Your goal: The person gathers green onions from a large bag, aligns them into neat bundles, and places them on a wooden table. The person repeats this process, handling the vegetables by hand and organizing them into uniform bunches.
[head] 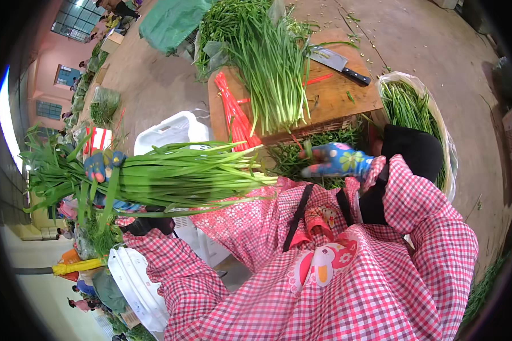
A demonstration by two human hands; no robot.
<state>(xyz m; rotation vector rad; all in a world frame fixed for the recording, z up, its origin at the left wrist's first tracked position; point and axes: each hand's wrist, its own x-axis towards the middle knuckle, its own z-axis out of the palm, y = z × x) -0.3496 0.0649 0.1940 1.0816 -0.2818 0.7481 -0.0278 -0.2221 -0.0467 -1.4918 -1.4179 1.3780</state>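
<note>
My left hand [104,165], in a blue patterned glove, grips a thick bunch of long flat green leaves, likely garlic chives [166,177], held sideways with pale stem ends to the right. My right hand [339,161], in a blue flowered glove, is apart from those stem ends, its fingers spread and somewhat blurred. A small green bit shows by its fingertips; whether it touches them is unclear. Beyond the hands, a heap of chives [273,85] lies on a wooden board [337,100], beside a bundle of red strips [234,113] and a black-handled kitchen knife [337,62].
A bag-lined basket [448,149] of green stalks stands at my right. Leaf trimmings [290,160] lie below the board. A white plastic crate [170,130] is left of the board, near a green sheet [173,23]. Several people work farther left among vegetable piles.
</note>
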